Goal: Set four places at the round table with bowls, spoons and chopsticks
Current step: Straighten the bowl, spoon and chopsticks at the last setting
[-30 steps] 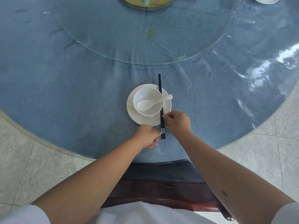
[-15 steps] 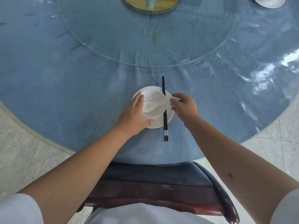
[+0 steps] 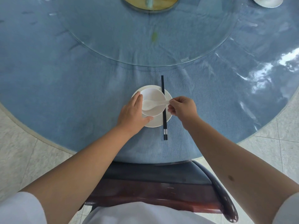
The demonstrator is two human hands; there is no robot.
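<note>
A white bowl (image 3: 155, 97) sits on a white saucer (image 3: 168, 118) near the table's front edge. A white spoon (image 3: 153, 104) lies across the bowl with its handle pointing right. My right hand (image 3: 182, 107) pinches the end of the spoon handle. My left hand (image 3: 132, 113) rests against the bowl's left side with fingers straight, its thumb on the saucer. A pair of black chopsticks (image 3: 164, 113) lies straight across the saucer's right part, between bowl and right hand.
A glass turntable (image 3: 145, 46) covers the middle of the blue round table (image 3: 64, 88). Another white dish (image 3: 267, 1) shows at the far right. A dark wooden chair (image 3: 153, 188) stands between me and the table.
Both hands left the chopsticks' near end. The left hand went to the bowl's side, the right hand took the spoon handle and turned the spoon more level across the bowl.
</note>
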